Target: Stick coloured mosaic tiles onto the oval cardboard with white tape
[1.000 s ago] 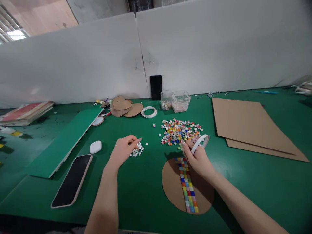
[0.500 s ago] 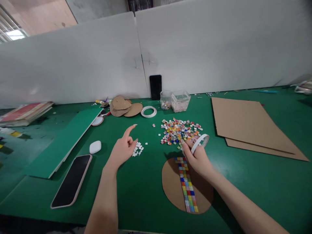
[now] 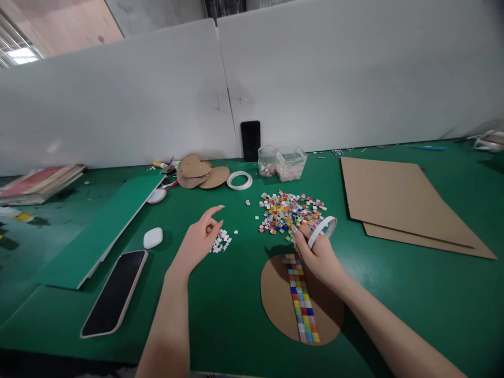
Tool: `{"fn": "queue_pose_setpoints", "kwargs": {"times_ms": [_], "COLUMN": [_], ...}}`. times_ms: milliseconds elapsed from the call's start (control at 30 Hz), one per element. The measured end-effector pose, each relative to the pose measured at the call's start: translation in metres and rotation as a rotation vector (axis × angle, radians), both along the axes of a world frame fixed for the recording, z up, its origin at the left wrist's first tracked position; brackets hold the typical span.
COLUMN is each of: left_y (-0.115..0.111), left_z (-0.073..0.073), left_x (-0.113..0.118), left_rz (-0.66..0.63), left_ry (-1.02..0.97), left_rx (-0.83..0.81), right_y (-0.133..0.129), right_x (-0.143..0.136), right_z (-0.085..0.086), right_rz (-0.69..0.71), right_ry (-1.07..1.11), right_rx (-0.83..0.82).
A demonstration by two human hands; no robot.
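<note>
My left hand [image 3: 197, 240] hovers beside a small pile of white paper bits [image 3: 222, 241], thumb and forefinger apart and nothing visible between them. In my right hand [image 3: 317, 257] a roll of white tape [image 3: 323, 231] hangs around the fingers. Its thumb and fingertips are pressed together at the near edge of a heap of colourful mosaic tiles [image 3: 281, 209]; whether they pinch a tile is too small to tell. Below that hand lies a rounded cardboard piece [image 3: 276, 302], partly under its shadow, with a band of square tiles [image 3: 302, 299] running down its middle.
A phone [image 3: 115, 294] and a white case [image 3: 153, 238] lie at left, near a green board [image 3: 106, 226]. Cardboard discs [image 3: 214, 177], a tape roll [image 3: 239, 180], clear containers [image 3: 291, 163] and an upright phone [image 3: 251, 140] stand at the back. Cardboard sheets [image 3: 397, 194] occupy the right.
My left thumb and forefinger have drawn slightly closer together, and the forefinger tip sits a little lower. My right hand, the tape roll and the tiles look the same.
</note>
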State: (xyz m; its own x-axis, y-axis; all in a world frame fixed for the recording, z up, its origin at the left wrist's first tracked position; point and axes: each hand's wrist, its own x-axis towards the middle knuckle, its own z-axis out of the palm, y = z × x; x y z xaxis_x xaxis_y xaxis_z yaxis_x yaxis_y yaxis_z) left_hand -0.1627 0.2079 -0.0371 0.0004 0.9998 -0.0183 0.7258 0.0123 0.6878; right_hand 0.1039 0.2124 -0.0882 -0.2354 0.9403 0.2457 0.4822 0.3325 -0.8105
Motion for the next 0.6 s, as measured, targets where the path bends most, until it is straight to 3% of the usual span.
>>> {"fn": "queue_pose_setpoints", "kwargs": {"times_ms": [267, 467, 600], "left_y": [-0.0018, -0.0013, 0.0], "left_z": [-0.0013, -0.0035, -0.0053], "left_x": [-0.003, -0.0021, -0.0032], "left_rz": [-0.004, -0.108, -0.098], "left_ry": [0.019, 0.145, 0.173], "left_rx": [-0.044, -0.126, -0.15], "right_y": [-0.0002, 0.0003, 0.0002], "right_x": [-0.0007, 0.0002, 0.0002], "right_z": [-0.0003, -0.0014, -0.0015], "right_rz": [0.002, 0.002, -0.003], "right_ry": [0.007, 0.017, 0.016], "right_rx": [-0.006, -0.004, -0.018]}}
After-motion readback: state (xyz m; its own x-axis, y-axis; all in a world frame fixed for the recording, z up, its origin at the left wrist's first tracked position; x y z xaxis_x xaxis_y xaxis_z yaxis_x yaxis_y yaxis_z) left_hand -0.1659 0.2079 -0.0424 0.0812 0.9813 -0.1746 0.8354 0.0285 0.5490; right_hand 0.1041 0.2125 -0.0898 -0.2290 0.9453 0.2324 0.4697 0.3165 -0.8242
